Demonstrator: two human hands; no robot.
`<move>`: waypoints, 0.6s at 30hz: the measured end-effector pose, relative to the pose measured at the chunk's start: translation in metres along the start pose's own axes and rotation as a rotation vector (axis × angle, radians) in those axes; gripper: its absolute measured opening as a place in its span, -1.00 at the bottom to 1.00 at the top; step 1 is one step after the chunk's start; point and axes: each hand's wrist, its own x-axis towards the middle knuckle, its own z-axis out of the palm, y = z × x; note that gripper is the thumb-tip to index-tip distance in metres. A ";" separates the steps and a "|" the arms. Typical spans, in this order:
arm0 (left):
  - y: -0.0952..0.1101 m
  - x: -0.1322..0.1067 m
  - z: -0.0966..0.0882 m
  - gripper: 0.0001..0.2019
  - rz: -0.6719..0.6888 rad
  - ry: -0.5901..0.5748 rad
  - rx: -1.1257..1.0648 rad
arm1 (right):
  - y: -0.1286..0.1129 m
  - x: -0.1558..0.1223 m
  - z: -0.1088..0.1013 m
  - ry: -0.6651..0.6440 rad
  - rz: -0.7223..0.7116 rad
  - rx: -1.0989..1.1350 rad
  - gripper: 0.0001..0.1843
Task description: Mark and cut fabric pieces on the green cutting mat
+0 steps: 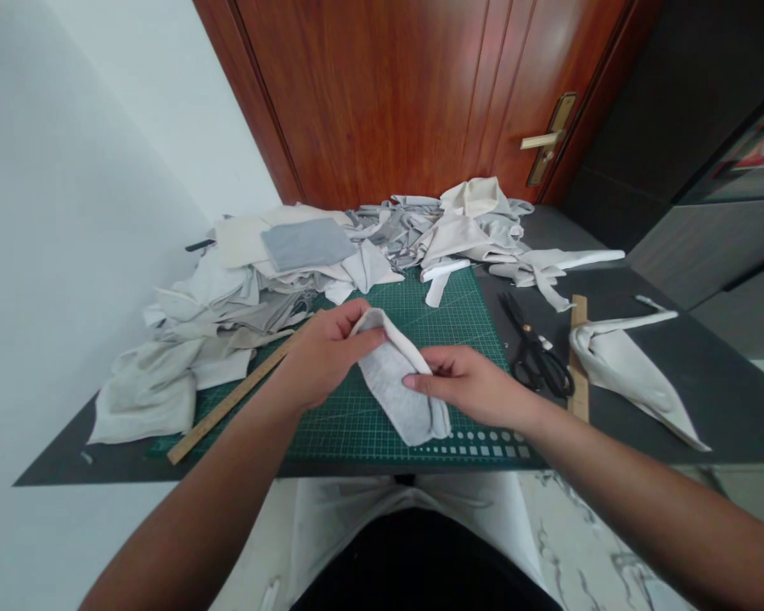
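A light grey piece of fabric point(395, 386), folded over along one long edge, is held above the green cutting mat point(337, 424). At its upper left end, my left hand point(331, 348) pinches it between thumb and fingers. My right hand point(464, 382) grips the folded edge farther along, thumb on the near face and fingers behind. The lower end of the fabric hangs free between and below the hands. To the right of my right hand lie black scissors point(538, 356), blades pointing away.
A wooden ruler point(229, 412) slants across the mat's left side; another ruler point(579, 399) lies right, partly under a cream fabric piece point(637, 373). Heaped fabric scraps point(216, 288) cover the left and back, with more scraps point(477, 225) near the door point(382, 102). The table's front edge is close.
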 end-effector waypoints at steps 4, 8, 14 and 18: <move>-0.009 -0.002 -0.011 -0.78 -0.011 0.077 -0.140 | -0.002 -0.001 -0.006 0.034 0.101 0.121 -0.63; -0.015 -0.002 -0.016 -0.80 -0.083 0.072 -0.178 | -0.007 -0.005 -0.014 0.101 0.145 0.165 -0.58; -0.031 0.000 -0.009 -0.82 -0.177 -0.001 -0.219 | 0.000 -0.012 -0.017 0.127 0.201 0.147 -0.53; -0.043 0.001 -0.003 -0.80 -0.193 -0.079 -0.072 | 0.006 -0.017 -0.020 0.065 0.327 0.251 -0.58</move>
